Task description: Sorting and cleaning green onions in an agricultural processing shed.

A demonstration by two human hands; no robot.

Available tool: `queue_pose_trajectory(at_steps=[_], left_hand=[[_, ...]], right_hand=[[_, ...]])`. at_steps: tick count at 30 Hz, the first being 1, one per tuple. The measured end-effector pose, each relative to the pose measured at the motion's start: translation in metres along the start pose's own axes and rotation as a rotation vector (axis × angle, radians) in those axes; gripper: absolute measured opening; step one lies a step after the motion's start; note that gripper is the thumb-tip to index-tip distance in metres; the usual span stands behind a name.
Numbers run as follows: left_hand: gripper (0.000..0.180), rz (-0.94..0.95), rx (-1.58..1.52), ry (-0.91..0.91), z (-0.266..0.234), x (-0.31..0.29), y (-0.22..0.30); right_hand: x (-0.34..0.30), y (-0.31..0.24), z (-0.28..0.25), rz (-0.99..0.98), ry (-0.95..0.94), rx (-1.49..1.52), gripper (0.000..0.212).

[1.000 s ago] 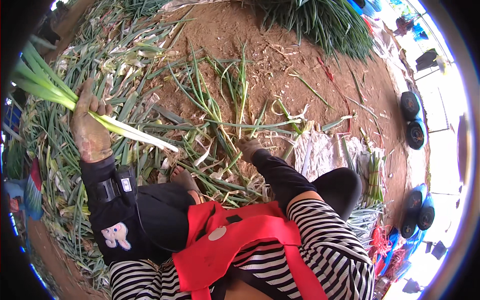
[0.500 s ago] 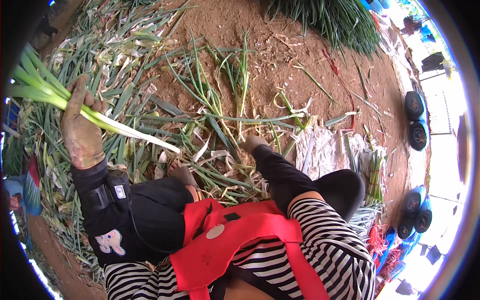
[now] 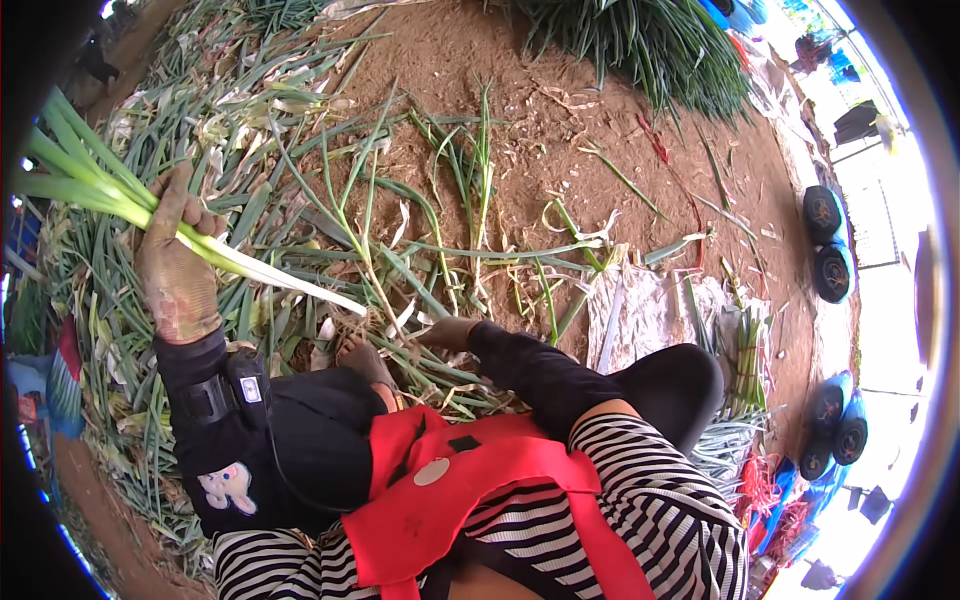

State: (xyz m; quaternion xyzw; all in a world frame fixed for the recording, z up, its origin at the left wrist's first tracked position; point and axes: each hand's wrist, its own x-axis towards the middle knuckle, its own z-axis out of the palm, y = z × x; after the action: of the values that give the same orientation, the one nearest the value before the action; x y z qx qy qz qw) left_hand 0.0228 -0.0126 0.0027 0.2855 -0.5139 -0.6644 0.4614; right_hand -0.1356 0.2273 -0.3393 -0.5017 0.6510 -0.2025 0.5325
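Observation:
My left hand [image 3: 180, 250], dirty with soil, is closed round a bunch of thick green onions [image 3: 255, 268]. Their green leaves spread to the upper left, and the long white shank points down to the right, ending in roots. Low in the middle, my right hand [image 3: 447, 333] is closed at the root end of a thin, forked green onion [image 3: 352, 236], whose leaves stretch away over the litter. Its fingertips are partly hidden. Another thin green onion [image 3: 482, 180] lies on the soil beyond that hand.
Stripped leaves [image 3: 230, 180] cover the ground at the left. My bare foot [image 3: 368, 362] rests beside the roots. A large heap of green onions [image 3: 640, 45] lies at the far right, a tied bundle [image 3: 748, 360] nearer. Red ties [image 3: 762, 485] lie at the lower right.
My right hand has moved left and nearer to me, drawing the thin green onion along. My left hand has shifted slightly right and nearer, still gripping its bunch.

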Motion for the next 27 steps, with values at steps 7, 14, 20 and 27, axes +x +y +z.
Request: queue_pose_trajectory(at_steps=[7,14,20,27], left_hand=[[0.027,-0.014,0.085,0.018,-0.004,-0.002,0.003],[0.028,-0.050,0.073,0.035,0.006,-0.011,0.002],[0.026,-0.078,0.028,0.008,0.003,-0.010,0.000],[0.022,-0.071,-0.062,0.051,0.027,-0.016,-0.001]], right_hand=[[-0.006,0.066,-0.037,0.592,0.672,0.001,0.040],[0.015,0.064,-0.054,0.774,0.604,-0.057,0.050],[0.007,0.062,-0.096,0.307,0.780,1.099,0.023],[-0.052,-0.063,-0.181,-0.304,0.429,1.522,0.021]])
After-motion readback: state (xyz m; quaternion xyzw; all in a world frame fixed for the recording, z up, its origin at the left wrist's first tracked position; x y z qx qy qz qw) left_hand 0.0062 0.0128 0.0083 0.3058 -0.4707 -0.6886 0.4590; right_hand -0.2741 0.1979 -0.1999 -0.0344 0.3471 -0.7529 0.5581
